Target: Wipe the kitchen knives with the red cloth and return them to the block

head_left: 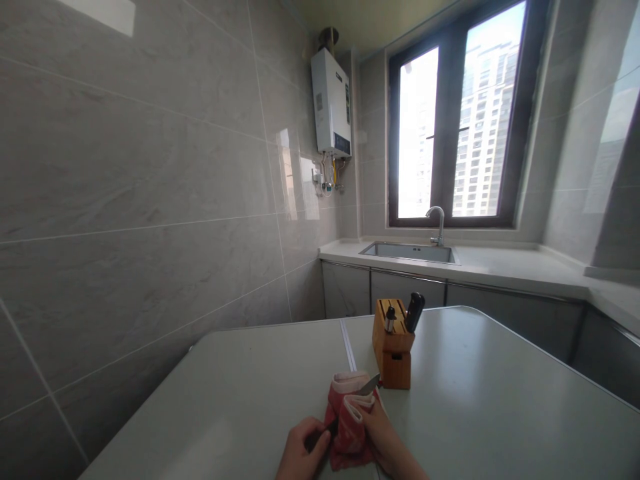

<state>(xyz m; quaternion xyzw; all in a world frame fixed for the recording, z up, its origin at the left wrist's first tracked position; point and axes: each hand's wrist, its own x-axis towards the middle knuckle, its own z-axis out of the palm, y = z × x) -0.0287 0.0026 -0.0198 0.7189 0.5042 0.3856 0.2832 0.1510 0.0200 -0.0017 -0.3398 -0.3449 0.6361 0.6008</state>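
Note:
My left hand [306, 447] is closed around the dark handle of a knife [371, 385]. The blade points up and to the right, and its tip sticks out beyond a red and pinkish-white cloth [345, 440]. Folds of this cloth wrap the middle of the blade and hide it. On the right side, my right hand [381, 430] grips the cloth around the blade, its fingertips partly covered by the folds. Just past the knife tip stands a wooden knife block [397, 360], upright on the table, with two black-handled tools in its slots.
The pale table [240, 393] has a seam [349, 343] running away from me. Beyond it, a white counter [505, 263] holds a sink [410, 251] with a faucet [439, 227] under the window. A tiled wall [150, 167] bounds the left side, with a water heater [331, 103] mounted in the corner.

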